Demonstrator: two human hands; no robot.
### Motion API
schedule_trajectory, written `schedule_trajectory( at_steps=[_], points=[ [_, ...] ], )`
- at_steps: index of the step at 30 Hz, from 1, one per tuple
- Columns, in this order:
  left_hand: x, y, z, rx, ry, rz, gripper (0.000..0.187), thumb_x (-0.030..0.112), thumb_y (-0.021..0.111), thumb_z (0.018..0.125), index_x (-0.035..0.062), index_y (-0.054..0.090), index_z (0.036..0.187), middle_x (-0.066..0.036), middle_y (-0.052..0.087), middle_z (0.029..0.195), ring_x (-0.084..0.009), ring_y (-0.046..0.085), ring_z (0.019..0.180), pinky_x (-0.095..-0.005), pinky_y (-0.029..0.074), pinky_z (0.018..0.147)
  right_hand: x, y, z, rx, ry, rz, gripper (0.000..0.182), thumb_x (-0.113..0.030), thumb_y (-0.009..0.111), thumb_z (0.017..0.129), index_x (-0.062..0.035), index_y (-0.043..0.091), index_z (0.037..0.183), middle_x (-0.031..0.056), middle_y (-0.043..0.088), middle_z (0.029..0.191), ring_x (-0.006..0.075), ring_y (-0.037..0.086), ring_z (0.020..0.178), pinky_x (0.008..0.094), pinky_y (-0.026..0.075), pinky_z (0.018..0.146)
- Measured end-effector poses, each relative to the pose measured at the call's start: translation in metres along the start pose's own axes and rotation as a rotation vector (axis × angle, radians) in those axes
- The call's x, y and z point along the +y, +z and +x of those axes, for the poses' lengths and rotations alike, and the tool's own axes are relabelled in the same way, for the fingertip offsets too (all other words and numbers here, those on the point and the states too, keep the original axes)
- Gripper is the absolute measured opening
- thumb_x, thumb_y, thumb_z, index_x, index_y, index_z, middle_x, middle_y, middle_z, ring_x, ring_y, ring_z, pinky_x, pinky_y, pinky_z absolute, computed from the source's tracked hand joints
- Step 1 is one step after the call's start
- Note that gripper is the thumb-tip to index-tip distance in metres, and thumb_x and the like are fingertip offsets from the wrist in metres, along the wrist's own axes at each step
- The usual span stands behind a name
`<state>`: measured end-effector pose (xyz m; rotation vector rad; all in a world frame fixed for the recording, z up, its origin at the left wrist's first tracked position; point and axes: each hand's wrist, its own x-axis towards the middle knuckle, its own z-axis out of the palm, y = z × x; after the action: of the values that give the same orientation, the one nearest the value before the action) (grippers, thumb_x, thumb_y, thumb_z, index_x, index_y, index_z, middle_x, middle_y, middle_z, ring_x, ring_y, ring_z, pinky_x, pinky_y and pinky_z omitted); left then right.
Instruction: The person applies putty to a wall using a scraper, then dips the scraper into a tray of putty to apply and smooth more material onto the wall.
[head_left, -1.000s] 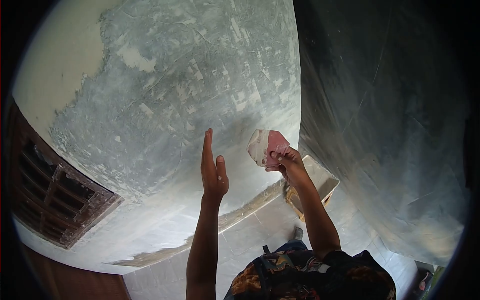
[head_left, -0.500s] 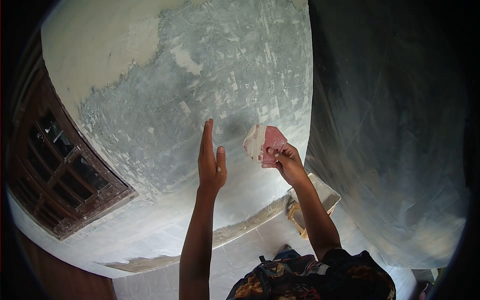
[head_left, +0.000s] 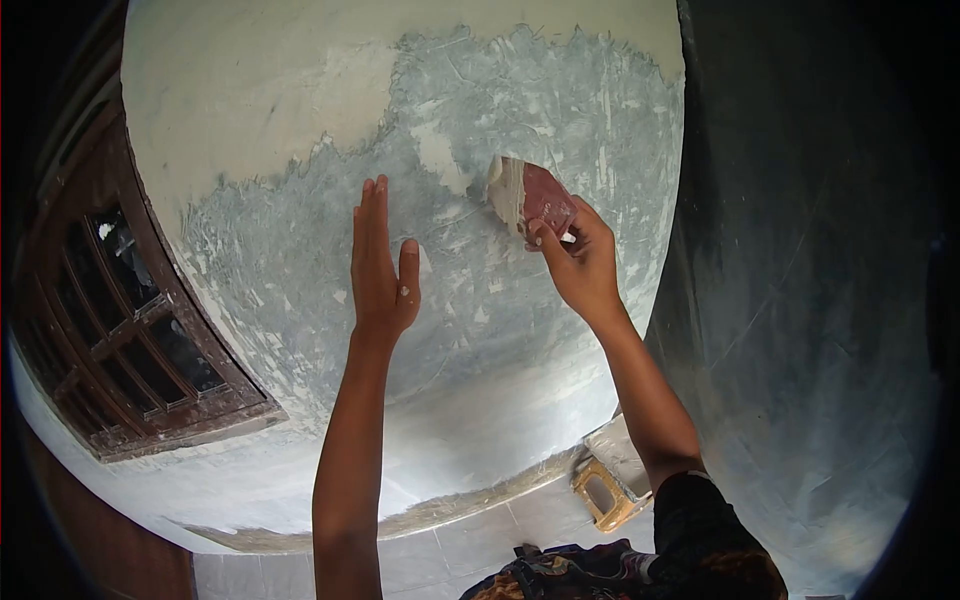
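Note:
My right hand (head_left: 585, 262) grips a red plastic putty scraper (head_left: 548, 200), thumb across its near face. Pale putty coats the scraper's left edge, which lies right at the wall in this view. In front of me, the wall (head_left: 470, 290) has a rough grey patch streaked with white, with cream-coloured wall above it. My left hand (head_left: 380, 270) is open and empty, its fingers stretched upward and thumb apart, close to the wall's grey part. A pale spot of putty sits on its thumb.
On the left, a brown wooden window frame (head_left: 225, 420) with dark panes is set in the wall. A yellow stool (head_left: 603, 497) with a whitish tray (head_left: 618, 450) on it stands low on the right, on grey floor tiles (head_left: 410, 562). A dark surface (head_left: 800, 300) rises at right.
My right hand has moved up with the scraper, which is now turned more edge-on toward the wall. My left hand has shifted up and left. The view has tilted, showing more upper wall.

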<state>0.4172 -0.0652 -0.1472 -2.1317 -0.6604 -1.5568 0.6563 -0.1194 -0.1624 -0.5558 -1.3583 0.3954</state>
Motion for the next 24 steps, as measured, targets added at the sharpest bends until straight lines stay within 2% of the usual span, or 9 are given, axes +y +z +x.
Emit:
schedule_trajectory(
  at_steps=[2,3,5,6,8,11,15,20,24],
  points=[
    [-0.017,-0.008,0.017,0.060,0.075,0.091,0.060,0.035,0.035,0.107,-0.0011,0.027,0.154,-0.018,0.034,0.159,-0.0361,0.024,0.151,-0.0557,0.017,0.121,-0.012,0.016,0.033,0.018,-0.314,-0.310,0.030,0.001,0.066,0.089,0.0016,0.066,0.119,0.0080,0.059,0.092,0.0153,0.062,0.086,0.0299,0.059,0.067],
    [-0.026,-0.011,0.025,0.082,0.111,0.138,0.059,0.032,0.037,0.107,-0.0023,0.027,0.154,-0.019,0.035,0.159,-0.0365,0.024,0.151,-0.0556,0.017,0.121,-0.016,0.025,0.050,0.012,-0.318,-0.307,0.030,0.001,0.066,0.089,0.0016,0.066,0.119,0.0080,0.059,0.092,0.0153,0.062,0.086,0.0299,0.059,0.067],
    [-0.038,-0.015,0.040,0.105,0.128,0.177,0.060,0.032,0.037,0.107,-0.0029,0.028,0.154,-0.020,0.035,0.159,-0.0371,0.024,0.151,-0.0558,0.017,0.121,-0.021,0.042,0.084,0.105,-0.639,-0.647,0.034,0.003,0.069,0.084,-0.0046,0.069,0.117,0.0056,0.059,0.087,0.0170,0.060,0.078,0.0301,0.055,0.070],
    [-0.044,-0.016,0.045,0.126,0.147,0.210,0.060,0.032,0.038,0.107,-0.0034,0.028,0.154,-0.021,0.035,0.158,-0.0376,0.025,0.151,-0.0560,0.017,0.121,-0.022,0.050,0.100,0.103,-0.642,-0.645,0.034,0.003,0.069,0.084,-0.0046,0.069,0.117,0.0056,0.059,0.087,0.0170,0.060,0.078,0.0301,0.055,0.070],
    [-0.056,-0.014,0.052,0.134,0.175,0.225,0.060,0.032,0.038,0.106,-0.0039,0.028,0.153,-0.021,0.035,0.158,-0.0380,0.025,0.151,-0.0560,0.016,0.121,-0.021,0.065,0.128,0.192,-0.992,-0.827,0.041,0.001,0.072,0.073,-0.0033,0.069,0.114,0.0066,0.058,0.088,0.0240,0.057,0.081,0.0342,0.056,0.064],
    [-0.065,-0.010,0.053,0.147,0.195,0.248,0.060,0.033,0.036,0.106,-0.0029,0.027,0.154,-0.021,0.034,0.159,-0.0380,0.024,0.151,-0.0563,0.015,0.121,-0.011,0.078,0.159,0.213,-1.107,-0.858,0.038,0.001,0.071,0.072,-0.0049,0.069,0.110,0.0032,0.061,0.088,0.0238,0.059,0.084,0.0354,0.056,0.064],
    [-0.070,-0.009,0.049,0.136,0.221,0.261,0.059,0.033,0.033,0.106,-0.0022,0.027,0.154,-0.021,0.033,0.159,-0.0384,0.025,0.151,-0.0566,0.014,0.121,0.003,0.086,0.180,0.228,-1.177,-0.915,0.036,0.002,0.068,0.073,-0.0031,0.069,0.109,0.0039,0.061,0.088,0.0237,0.061,0.084,0.0349,0.055,0.062],
    [-0.073,-0.009,0.048,0.179,0.228,0.244,0.059,0.031,0.037,0.105,-0.0033,0.030,0.152,-0.021,0.036,0.157,-0.0388,0.028,0.149,-0.0568,0.017,0.120,0.029,0.083,0.137,0.080,-1.071,-0.930,0.038,0.002,0.068,0.071,0.0019,0.068,0.109,0.0057,0.061,0.087,0.0235,0.063,0.083,0.0335,0.055,0.059],
    [-0.072,-0.008,0.047,0.201,0.241,0.243,0.059,0.032,0.041,0.104,-0.0043,0.034,0.150,-0.022,0.040,0.155,-0.0391,0.033,0.148,-0.0564,0.022,0.119,0.021,0.079,0.127,0.100,-1.143,-0.824,0.048,0.002,0.071,0.068,-0.0028,0.068,0.115,0.0055,0.060,0.086,0.0237,0.064,0.079,0.0339,0.054,0.052]
  ],
)
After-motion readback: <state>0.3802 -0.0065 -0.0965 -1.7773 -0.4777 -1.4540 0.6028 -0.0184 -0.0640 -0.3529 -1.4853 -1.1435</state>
